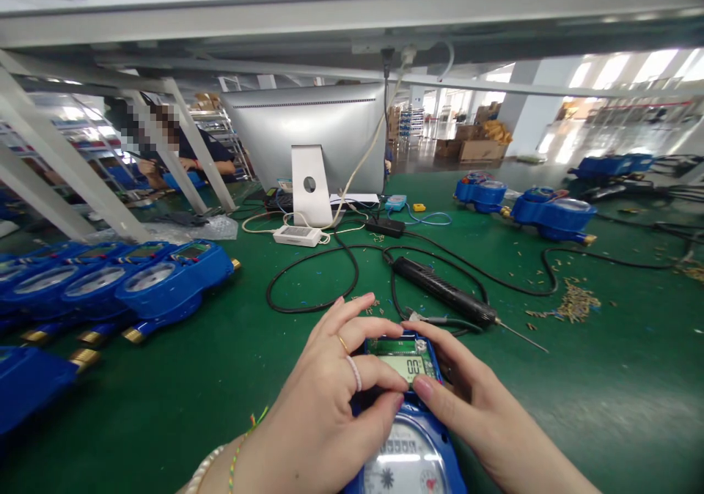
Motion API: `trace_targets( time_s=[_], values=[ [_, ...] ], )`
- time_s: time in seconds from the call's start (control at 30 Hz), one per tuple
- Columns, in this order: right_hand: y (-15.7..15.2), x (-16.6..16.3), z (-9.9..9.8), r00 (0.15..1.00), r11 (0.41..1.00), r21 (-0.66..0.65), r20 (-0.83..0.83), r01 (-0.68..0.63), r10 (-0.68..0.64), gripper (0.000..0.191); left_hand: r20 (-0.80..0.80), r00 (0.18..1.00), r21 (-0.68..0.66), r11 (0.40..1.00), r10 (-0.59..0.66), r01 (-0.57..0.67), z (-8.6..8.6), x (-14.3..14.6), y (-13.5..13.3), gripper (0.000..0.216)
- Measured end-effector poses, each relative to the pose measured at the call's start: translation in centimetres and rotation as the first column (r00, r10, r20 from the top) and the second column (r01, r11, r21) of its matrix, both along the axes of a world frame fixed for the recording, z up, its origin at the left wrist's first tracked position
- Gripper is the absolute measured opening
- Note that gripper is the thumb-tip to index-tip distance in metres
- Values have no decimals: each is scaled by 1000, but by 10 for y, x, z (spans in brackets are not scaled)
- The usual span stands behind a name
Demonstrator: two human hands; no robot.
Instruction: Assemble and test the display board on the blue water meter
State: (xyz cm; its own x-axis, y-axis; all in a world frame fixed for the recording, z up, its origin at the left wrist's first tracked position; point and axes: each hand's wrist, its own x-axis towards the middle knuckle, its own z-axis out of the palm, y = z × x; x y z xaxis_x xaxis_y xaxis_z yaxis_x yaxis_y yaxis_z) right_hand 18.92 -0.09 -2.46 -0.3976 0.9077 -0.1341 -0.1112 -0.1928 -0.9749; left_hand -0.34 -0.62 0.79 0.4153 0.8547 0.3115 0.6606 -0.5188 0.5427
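Right in front of me a blue water meter (410, 450) lies on the green bench, its round dial facing up. At its far end sits a circuit board with a small LCD (404, 367) that reads about 0.0. My left hand (335, 399) reaches over the meter from the left, thumb and fingers bent onto the board's edge by the LCD. My right hand (467, 399) grips the housing's right side, thumb at the LCD's lower corner and index finger along the far rim. Fingers cover parts of the board.
Several blue meters (159, 281) stand in a row at left; more meters (550, 212) are at back right. A black electric screwdriver (445, 289) with a long bit lies beyond my hands, its cable looping. Loose screws (577, 301) are piled at right. A monitor (313, 135) stands behind. Another person (203, 149) sits at far left.
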Motion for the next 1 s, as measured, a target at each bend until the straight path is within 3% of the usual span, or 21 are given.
trace_targets(
  time_s=[0.2,0.33,0.47,0.67,0.87,1.0],
  values=[
    [0,-5,3,1000,999,35,19,14,-15,49,108,993,-202,979,46,-23,4,-3,0,26],
    [2,-8,5,999,999,49,27,16,-17,47,151,987,-222,975,48,-14,3,-6,-2,32],
    [2,-9,5,1000,999,53,20,11,-12,48,164,984,-243,970,65,-24,-1,-3,-1,23],
    [0,-5,3,1000,999,40,4,13,-13,48,267,961,-180,983,75,-27,-8,3,-3,19],
    [0,-4,3,1000,1000,31,-29,-5,6,46,209,977,-147,989,51,-20,-12,-3,-4,26],
    [0,-7,2,999,1000,24,-51,-11,12,45,194,978,-35,996,81,-76,-14,-7,-9,32]
  ],
)
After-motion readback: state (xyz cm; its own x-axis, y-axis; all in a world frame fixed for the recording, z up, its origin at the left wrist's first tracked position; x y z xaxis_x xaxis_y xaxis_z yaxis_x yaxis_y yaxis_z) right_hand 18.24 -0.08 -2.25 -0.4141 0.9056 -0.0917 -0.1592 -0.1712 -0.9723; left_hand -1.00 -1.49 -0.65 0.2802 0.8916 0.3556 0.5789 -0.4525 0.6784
